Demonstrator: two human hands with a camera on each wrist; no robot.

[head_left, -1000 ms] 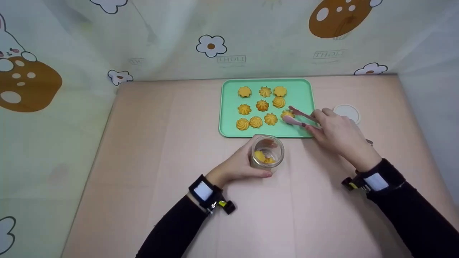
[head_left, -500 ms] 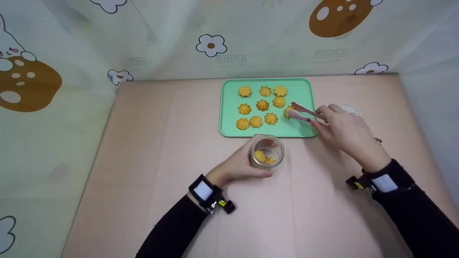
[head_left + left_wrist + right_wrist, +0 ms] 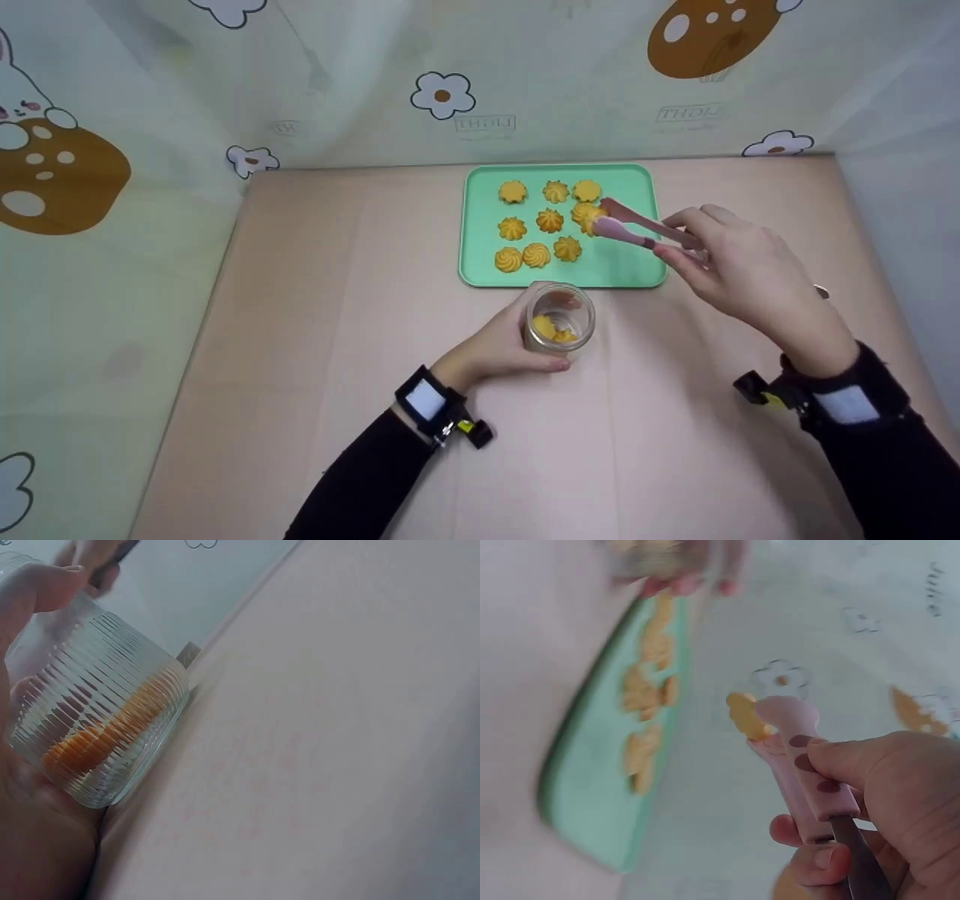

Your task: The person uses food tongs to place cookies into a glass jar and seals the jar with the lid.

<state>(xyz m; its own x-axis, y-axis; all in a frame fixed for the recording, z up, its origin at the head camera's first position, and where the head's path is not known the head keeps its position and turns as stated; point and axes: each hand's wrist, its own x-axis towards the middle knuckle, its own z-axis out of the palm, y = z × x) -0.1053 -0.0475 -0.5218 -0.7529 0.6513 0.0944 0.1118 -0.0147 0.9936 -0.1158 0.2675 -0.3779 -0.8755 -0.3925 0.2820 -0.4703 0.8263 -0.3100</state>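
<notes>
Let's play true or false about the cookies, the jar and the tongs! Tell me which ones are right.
1. The left hand holds the jar. True.
2. The jar is empty. False: cookies lie in it.
3. The tongs in the right hand pinch a cookie. True.
4. The tray is red. False: it is green.
5. The jar stands on the tray. False: it stands on the table, beside the tray's near edge.
</notes>
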